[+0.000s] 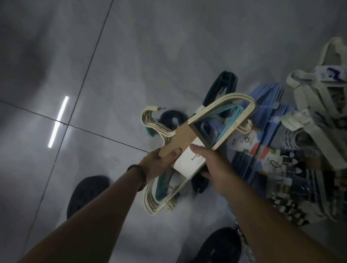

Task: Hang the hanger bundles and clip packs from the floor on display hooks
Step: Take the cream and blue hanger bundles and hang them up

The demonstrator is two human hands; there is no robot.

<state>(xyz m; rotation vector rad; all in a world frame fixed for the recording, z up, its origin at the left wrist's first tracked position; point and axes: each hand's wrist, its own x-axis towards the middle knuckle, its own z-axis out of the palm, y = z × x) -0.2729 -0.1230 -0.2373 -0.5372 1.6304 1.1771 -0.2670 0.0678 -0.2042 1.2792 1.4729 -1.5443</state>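
Hanger bundle [190,146] above floor [44,71], pile [297,146] rightward

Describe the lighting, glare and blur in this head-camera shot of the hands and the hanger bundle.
Head view: dim overall, corners darker; a bright strip of glare reflects off the glossy floor tile. The cream hanger bundle and both hands, left hand and right hand, read fairly sharp; the pile of packs at right is smeared by blur. Wide-angle distortion stretches the forearms.
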